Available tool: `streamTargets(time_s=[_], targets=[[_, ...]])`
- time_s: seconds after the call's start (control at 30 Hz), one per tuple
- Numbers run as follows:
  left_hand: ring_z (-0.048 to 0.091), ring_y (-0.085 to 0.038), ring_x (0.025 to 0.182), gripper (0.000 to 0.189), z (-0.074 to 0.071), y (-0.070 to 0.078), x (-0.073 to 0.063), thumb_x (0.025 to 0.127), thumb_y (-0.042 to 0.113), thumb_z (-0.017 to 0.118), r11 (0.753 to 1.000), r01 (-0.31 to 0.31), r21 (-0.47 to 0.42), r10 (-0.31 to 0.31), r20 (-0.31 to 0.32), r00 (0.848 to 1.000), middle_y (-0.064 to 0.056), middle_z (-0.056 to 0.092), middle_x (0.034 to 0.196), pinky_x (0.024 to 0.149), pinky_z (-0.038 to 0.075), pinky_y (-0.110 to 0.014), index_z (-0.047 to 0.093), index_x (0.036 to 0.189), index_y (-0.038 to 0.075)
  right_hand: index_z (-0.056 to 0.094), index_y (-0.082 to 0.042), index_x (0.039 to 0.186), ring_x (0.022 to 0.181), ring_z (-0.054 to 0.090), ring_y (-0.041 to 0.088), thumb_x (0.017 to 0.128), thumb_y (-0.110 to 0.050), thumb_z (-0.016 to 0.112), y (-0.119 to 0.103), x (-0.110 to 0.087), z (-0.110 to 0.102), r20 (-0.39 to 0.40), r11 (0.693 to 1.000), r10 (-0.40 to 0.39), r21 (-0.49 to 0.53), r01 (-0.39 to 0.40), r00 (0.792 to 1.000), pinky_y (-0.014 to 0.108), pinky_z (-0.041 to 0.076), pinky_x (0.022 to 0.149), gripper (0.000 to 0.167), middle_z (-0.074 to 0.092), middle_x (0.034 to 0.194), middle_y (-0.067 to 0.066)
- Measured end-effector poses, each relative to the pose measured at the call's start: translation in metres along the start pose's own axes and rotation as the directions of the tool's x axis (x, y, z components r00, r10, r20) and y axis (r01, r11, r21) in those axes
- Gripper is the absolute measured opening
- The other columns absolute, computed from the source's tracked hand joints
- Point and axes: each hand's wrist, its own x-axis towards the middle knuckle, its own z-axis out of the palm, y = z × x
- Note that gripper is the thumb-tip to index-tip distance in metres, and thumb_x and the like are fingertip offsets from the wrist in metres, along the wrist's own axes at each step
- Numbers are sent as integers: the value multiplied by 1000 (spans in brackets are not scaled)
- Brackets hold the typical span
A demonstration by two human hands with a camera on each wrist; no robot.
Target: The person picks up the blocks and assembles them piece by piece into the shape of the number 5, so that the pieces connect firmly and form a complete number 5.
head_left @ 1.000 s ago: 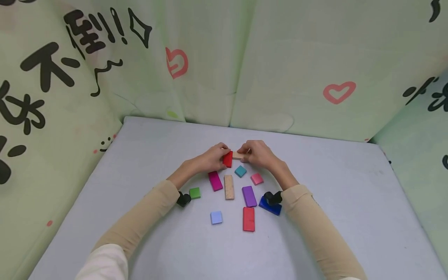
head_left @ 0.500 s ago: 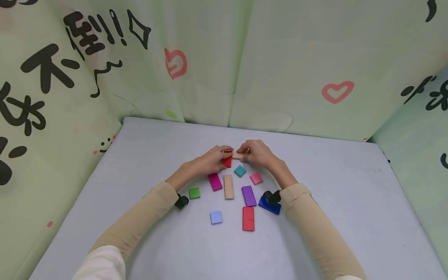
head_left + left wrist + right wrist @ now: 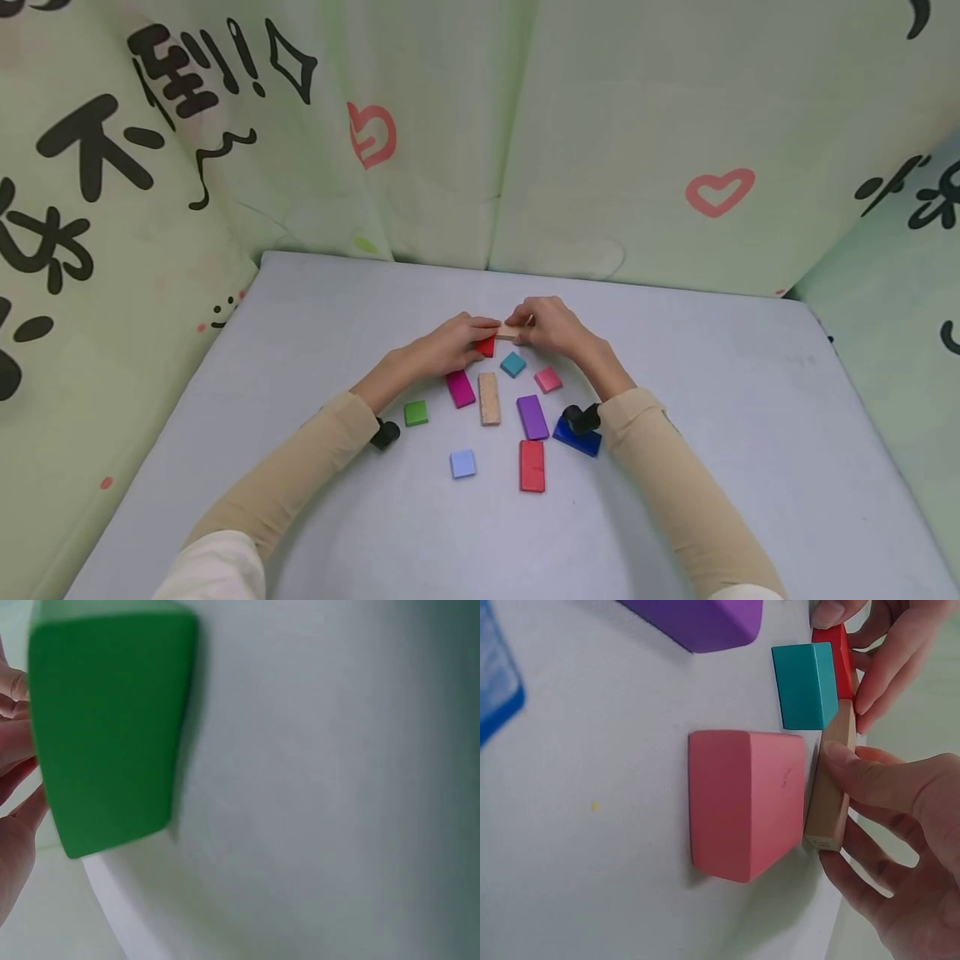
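At the far middle of the table, my left hand [image 3: 457,342] holds a red block [image 3: 486,346] between thumb and fingers, with the fingers across its far end. My right hand [image 3: 552,326] pinches a plain wooden block [image 3: 507,332], which lies end-on to the red one. In the right wrist view, the thumb presses the near side of this wooden block [image 3: 829,776], and the red block [image 3: 843,660] adjoins its end. A teal block [image 3: 513,364] sits just in front of the pair. A green block [image 3: 112,727] fills much of the left wrist view, partly covering the left fingers [image 3: 15,739].
Nearer lie a magenta block [image 3: 461,389], a second wooden block [image 3: 489,398], a pink block [image 3: 548,380], a purple block [image 3: 532,417], a red rectangular block [image 3: 532,467], a light blue block [image 3: 462,463] and a dark blue block [image 3: 577,437] under the right wrist camera. A curtain [image 3: 600,150] hangs behind.
The left hand's fingers have slid over the far end of the red block, covering more of it. The right hand keeps its pinch on the wooden block, and the loose blocks stay in place.
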Motion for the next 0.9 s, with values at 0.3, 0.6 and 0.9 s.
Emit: streamTargets(time_s=[0.3,0.6,0.9], targets=[[52,-29,134,52,-3,1,1,100,14,67,999,-20,28,20,2,1000,-11,48,158,112,46,-39,52,149,1,77,-3,119,102,65,28,93,-8,75,2,-1,1,-25,1000,-10,16,11,1000,41,55,91,27,73,115,13],[52,-29,130,50,-3,4,0,101,14,66,999,-15,48,15,5,1000,-11,49,158,109,48,-36,53,148,1,73,-2,125,108,64,31,94,-8,72,0,-6,5,-26,999,9,41,-8,1000,45,54,97,31,72,120,16],[52,-28,126,50,-2,6,1,102,15,65,996,1,86,-2,6,1000,-10,48,159,105,51,-32,53,148,1,63,0,136,116,62,37,94,-12,72,3,-19,-1,-22,996,54,73,-52,998,50,52,102,45,66,131,22]])
